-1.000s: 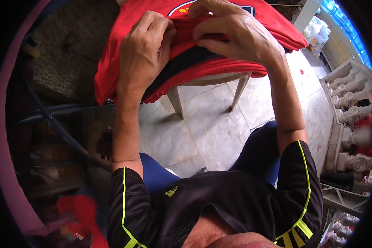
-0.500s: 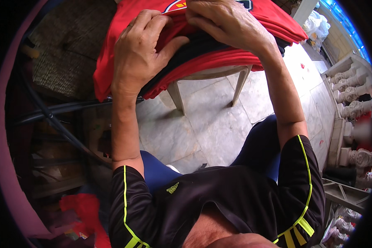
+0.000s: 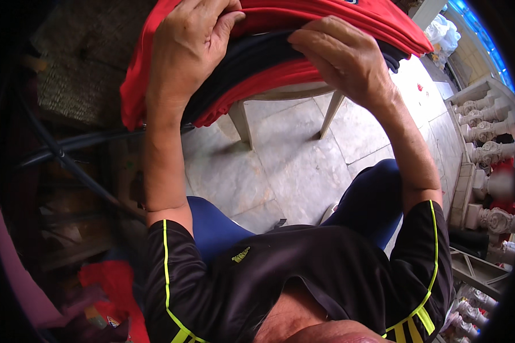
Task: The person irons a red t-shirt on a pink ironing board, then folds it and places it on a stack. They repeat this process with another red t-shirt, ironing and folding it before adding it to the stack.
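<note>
A pile of red cloth [image 3: 280,18] and dark navy cloth [image 3: 246,52], folded in layers, lies on a pale plastic seat [image 3: 280,93] at the top of the view. My left hand [image 3: 189,48] is closed, thumb and fingers pinching the front edge of the topmost red cloth. To the right, my right hand [image 3: 349,60] hovers at the front of the pile with its fingers drawn together. Its fingertips meet the dark layer near the red edge; whatever they may grip is hidden.
Beneath the seat, its legs [image 3: 243,126] stand on grey marble tiles [image 3: 292,154]. Dark tubes [image 3: 68,154] cross at the left. A red cloth [image 3: 114,291] lies low on the left. White balusters [image 3: 492,151] line the right side, with plastic bags [image 3: 442,37] beyond.
My right hand has come down and to the right, away from the top of the red cloth to its front edge. My left hand has shifted slightly up, and the printed emblem has slid mostly out of view.
</note>
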Demonstrator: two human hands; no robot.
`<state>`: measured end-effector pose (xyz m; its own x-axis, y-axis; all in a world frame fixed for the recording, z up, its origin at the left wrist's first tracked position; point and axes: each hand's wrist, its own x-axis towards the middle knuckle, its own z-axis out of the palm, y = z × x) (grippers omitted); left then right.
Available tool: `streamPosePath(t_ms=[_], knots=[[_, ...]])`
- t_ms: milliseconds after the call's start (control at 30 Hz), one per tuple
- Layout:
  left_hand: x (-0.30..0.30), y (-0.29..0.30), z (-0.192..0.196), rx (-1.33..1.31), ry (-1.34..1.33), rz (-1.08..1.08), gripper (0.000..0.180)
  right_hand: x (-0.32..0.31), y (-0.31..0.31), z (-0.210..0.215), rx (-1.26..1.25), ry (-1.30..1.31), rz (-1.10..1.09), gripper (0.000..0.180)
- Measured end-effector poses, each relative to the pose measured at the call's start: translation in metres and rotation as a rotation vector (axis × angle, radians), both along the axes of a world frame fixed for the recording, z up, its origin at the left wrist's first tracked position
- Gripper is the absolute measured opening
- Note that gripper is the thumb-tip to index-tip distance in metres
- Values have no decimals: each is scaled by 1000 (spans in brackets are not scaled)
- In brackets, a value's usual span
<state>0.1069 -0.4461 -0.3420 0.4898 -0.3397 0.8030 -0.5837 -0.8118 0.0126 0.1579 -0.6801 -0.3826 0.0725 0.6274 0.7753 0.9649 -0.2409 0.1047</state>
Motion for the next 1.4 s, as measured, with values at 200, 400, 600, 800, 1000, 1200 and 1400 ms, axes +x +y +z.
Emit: streamPosePath(t_ms=[200,400,600,800,1000,1200,1400], knots=[[4,3,-9,-34,7,-16,13,-2,2,-6,53,73,-152,21],[-1,6,-11,-24,77,-79,35,4,17,-6,53,7,-210,21],[-8,3,-10,61,129,38,30,1,19,4,-7,60,-237,15],[-10,-2,-4,168,-5,-16,18,7,21,8,37,49,-221,15],[-5,0,-9,94,89,62,15,6,22,6,101,157,-156,13],[-6,-8,-9,86,-74,34,11,0,15,12,-20,140,-108,15],[-2,0,-9,107,-46,-18,14,8,22,4,-7,13,-188,10]])
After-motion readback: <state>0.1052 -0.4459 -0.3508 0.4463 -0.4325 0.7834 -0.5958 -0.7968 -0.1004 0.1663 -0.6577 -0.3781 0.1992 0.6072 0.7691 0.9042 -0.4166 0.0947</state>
